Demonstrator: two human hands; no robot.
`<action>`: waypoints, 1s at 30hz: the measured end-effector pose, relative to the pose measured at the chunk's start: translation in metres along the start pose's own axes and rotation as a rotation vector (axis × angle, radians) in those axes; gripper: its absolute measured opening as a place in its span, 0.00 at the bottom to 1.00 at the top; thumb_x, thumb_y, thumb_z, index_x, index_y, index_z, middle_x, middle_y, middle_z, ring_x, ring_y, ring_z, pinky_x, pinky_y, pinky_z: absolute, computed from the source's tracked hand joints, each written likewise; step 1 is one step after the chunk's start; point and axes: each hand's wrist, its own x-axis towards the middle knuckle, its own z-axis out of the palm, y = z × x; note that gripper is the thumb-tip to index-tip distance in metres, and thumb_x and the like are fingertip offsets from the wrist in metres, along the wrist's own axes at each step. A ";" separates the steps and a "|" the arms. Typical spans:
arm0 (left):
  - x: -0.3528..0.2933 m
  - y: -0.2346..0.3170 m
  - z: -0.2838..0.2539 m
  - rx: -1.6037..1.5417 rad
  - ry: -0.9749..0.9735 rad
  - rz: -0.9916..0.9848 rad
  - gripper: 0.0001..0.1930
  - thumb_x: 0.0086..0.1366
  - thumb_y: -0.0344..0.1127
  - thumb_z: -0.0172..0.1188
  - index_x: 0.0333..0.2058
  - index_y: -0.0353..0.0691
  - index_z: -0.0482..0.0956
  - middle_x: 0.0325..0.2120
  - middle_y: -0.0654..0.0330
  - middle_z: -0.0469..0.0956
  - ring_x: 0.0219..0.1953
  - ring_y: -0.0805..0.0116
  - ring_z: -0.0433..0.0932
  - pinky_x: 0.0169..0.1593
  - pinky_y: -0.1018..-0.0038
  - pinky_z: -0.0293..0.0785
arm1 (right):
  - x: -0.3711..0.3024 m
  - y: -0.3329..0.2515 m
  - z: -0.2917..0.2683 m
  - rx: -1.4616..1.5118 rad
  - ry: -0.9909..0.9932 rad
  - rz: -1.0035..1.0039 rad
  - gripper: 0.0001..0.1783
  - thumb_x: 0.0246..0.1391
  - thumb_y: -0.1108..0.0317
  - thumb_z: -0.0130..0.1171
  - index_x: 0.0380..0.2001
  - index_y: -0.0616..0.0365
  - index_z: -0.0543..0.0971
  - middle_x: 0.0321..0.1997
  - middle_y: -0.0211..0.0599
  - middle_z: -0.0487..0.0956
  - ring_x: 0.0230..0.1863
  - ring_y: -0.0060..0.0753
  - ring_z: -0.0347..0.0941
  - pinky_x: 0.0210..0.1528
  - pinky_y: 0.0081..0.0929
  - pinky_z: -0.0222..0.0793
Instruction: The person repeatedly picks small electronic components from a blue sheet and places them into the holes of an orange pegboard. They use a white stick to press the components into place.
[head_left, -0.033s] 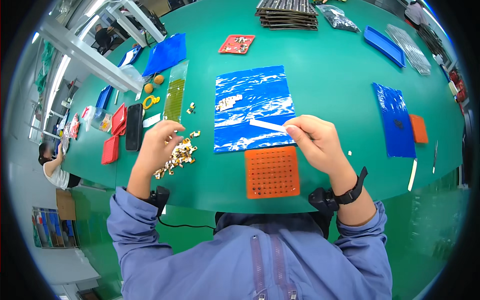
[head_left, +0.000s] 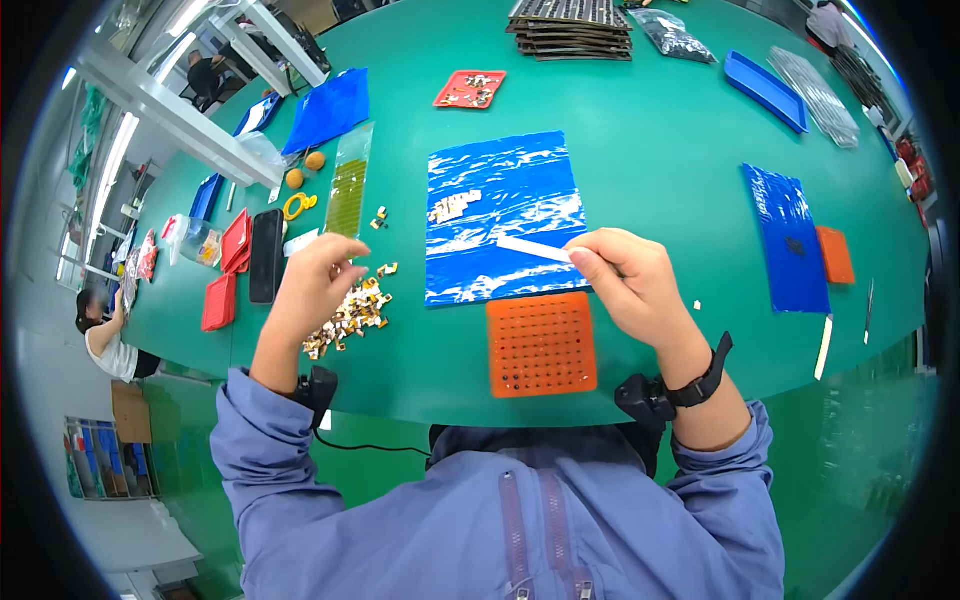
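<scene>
My right hand (head_left: 628,275) pinches one end of a narrow white strip (head_left: 533,248) between thumb and forefinger. The strip's other end reaches left over a glossy blue sheet (head_left: 505,180), on which a cluster of small white pieces (head_left: 455,206) lies. Above a heap of small white and yellow-brown parts (head_left: 350,318) hovers my left hand (head_left: 322,275), fingers loosely curled. Its thumb and fingertips look apart, and I see nothing between them. An orange block with rows of holes (head_left: 543,345) lies on the table between my forearms, touching or close to the sheet's near edge.
Left of the heap lie a black case (head_left: 266,255) and red trays (head_left: 219,302). A clear bag with a yellow-green strip (head_left: 347,195) is beyond it. Farther off are a red tray of parts (head_left: 470,90) and stacked dark trays (head_left: 570,28). At right are another blue sheet (head_left: 785,230) and tweezers (head_left: 869,312).
The whole view has shifted a few pixels. My left hand is very slightly higher over the heap; my right hand still holds the white strip.
</scene>
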 end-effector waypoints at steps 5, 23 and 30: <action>0.073 0.031 0.015 0.020 -0.185 0.104 0.08 0.48 0.30 0.61 0.28 0.36 0.75 0.24 0.57 0.74 0.23 0.69 0.72 0.28 0.76 0.68 | 0.002 0.010 -0.005 0.023 0.065 0.135 0.09 0.51 0.68 0.52 0.28 0.65 0.75 0.19 0.33 0.71 0.18 0.20 0.61 0.20 0.19 0.58; 0.129 0.029 0.082 0.123 -0.088 0.121 0.08 0.47 0.34 0.62 0.25 0.40 0.75 0.26 0.55 0.72 0.33 0.59 0.71 0.37 0.68 0.68 | 0.005 0.011 -0.006 0.179 0.085 0.235 0.07 0.50 0.70 0.54 0.30 0.63 0.75 0.18 0.28 0.70 0.17 0.12 0.58 0.19 0.16 0.55; 0.064 0.081 0.019 -0.674 -0.072 0.032 0.03 0.55 0.25 0.56 0.28 0.34 0.71 0.22 0.68 0.70 0.25 0.84 0.67 0.30 0.86 0.64 | 0.002 0.004 -0.012 0.229 0.064 0.227 0.06 0.45 0.74 0.57 0.29 0.60 0.74 0.17 0.25 0.70 0.20 0.11 0.61 0.21 0.13 0.55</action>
